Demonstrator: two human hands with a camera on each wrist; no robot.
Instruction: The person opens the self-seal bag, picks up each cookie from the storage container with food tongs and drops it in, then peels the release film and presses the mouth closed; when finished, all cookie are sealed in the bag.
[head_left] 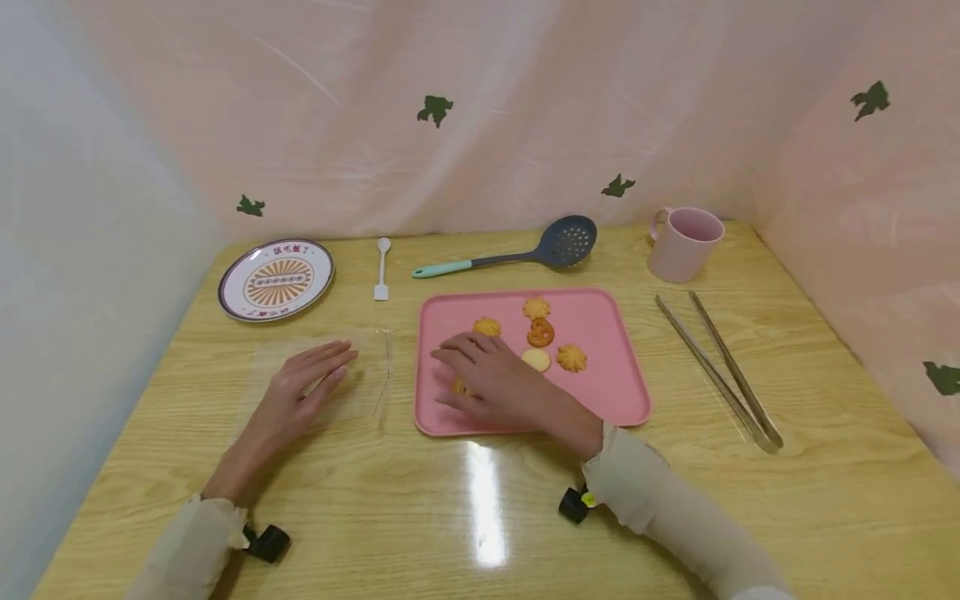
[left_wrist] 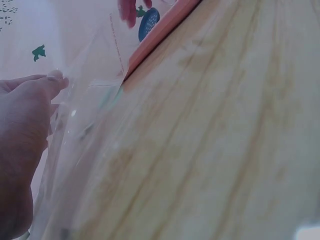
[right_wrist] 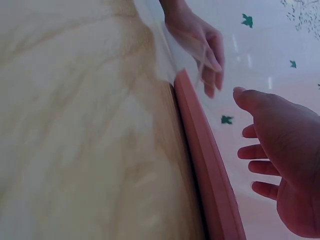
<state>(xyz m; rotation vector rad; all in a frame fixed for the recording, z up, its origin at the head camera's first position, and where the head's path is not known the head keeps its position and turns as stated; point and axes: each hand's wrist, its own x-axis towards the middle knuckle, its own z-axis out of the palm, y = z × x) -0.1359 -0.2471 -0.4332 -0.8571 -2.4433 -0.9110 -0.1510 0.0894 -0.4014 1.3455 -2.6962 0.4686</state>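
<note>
At the far left corner of the table (head_left: 420,517) lies the plate (head_left: 276,282), face up, probably set back there to be out of the arms' way. Nearer the left edge, the left hand (head_left: 303,387) is over the clear bag (head_left: 371,367), fingers together and thumb beneath; in the left wrist view the fingertips appear to pinch the film, which rises to meet them, likely because so thin a sheet must be lifted and steadied. The bag lies near the tray's left edge. Behind it, the stirrer (head_left: 382,268) points at the table's back edge. The skimmer (head_left: 555,250) runs along that edge, handle to the left, perhaps so that it does not jut over the tray (head_left: 615,392) in front of it. The tray's raised rim would keep the cookies (head_left: 572,358) from sliding off; they lie about its middle and left half, with a pretzel (head_left: 540,332) among them. The right hand (head_left: 487,371) is above the tray's left half, fingers spread and pinching nothing that shows; I cannot tell whether it touches a cookie. The mug (head_left: 678,246) stands upright near the far right corner. In front of it, the tongs (head_left: 736,369) lie with arms parted, tips toward the back edge.
</note>
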